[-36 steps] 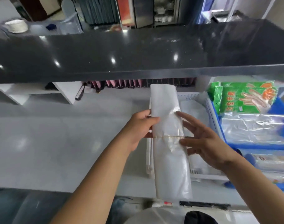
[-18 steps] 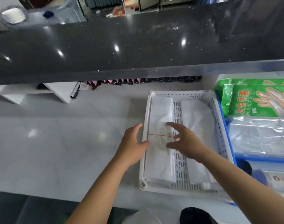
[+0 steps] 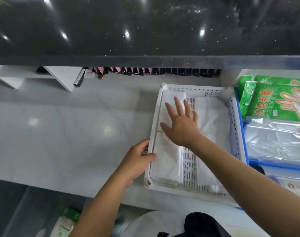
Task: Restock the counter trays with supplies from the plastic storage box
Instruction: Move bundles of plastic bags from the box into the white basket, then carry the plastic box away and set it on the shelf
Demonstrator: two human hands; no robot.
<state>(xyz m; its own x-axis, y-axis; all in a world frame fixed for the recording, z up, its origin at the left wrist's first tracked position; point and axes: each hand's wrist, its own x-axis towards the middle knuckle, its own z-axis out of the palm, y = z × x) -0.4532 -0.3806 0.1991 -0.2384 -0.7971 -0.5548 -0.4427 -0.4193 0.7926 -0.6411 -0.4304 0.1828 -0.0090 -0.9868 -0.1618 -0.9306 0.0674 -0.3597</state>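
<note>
Two green packs (image 3: pixel 280 101) read "手套"; right grip (image 3: pixel 181 124) flat, left grip (image 3: pixel 137 161) clutches tray (image 3: pixel 151 142).

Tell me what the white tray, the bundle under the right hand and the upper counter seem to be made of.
White tray: moulded plastic, matte, judging by its perforated walls and slotted floor. Bundle under the right hand: thin translucent plastic film, probably bags, softly creased and bound by a thin band. Upper counter: dark polished stone or a lookalike, speckled and mirroring lights.

We look steeply down from our head onto the white perforated plastic tray (image 3: pixel 234 134), close below, dark speckled counter ledge (image 3: pixel 145 31) beyond it.
</note>
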